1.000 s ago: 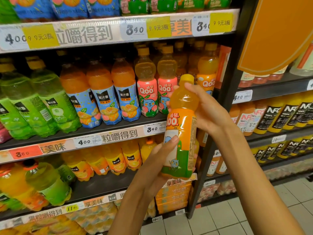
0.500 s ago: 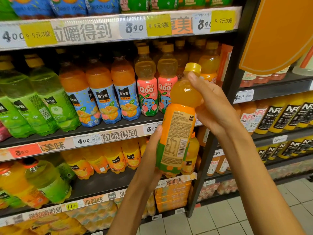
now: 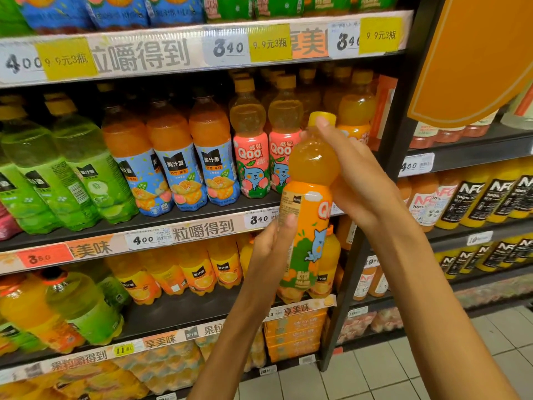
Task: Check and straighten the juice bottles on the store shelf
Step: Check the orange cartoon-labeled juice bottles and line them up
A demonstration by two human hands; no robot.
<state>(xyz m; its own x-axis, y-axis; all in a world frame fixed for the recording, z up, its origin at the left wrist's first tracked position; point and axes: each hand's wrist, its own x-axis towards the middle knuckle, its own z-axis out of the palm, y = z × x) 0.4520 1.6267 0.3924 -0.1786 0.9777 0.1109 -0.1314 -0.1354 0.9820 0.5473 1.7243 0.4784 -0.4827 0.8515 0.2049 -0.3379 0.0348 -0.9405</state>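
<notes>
An orange Qoo juice bottle (image 3: 310,203) with a yellow cap is held upright in front of the shelf, off its surface. My right hand (image 3: 357,174) grips its neck and rounded upper part from the right, one finger reaching the cap. My left hand (image 3: 272,255) holds the lower body from the left, thumb on the label. The label's blue cat and part of the logo face me. Behind it, two pink Qoo bottles (image 3: 252,157) and another orange Qoo bottle (image 3: 356,116) stand on the middle shelf (image 3: 184,217).
Blue-labelled orange bottles (image 3: 176,163) and green bottles (image 3: 69,174) lean along the middle shelf's left part. Orange bottles (image 3: 199,267) fill the shelf below. A black upright (image 3: 375,226) divides off the NFC bottles (image 3: 490,197) on the right. An orange sign (image 3: 476,53) hangs top right.
The bottle has turned in my hands: the nutrition panel that faced me half a second ago has rotated left, and the cat and logo side now shows. Both hands keep hold.
</notes>
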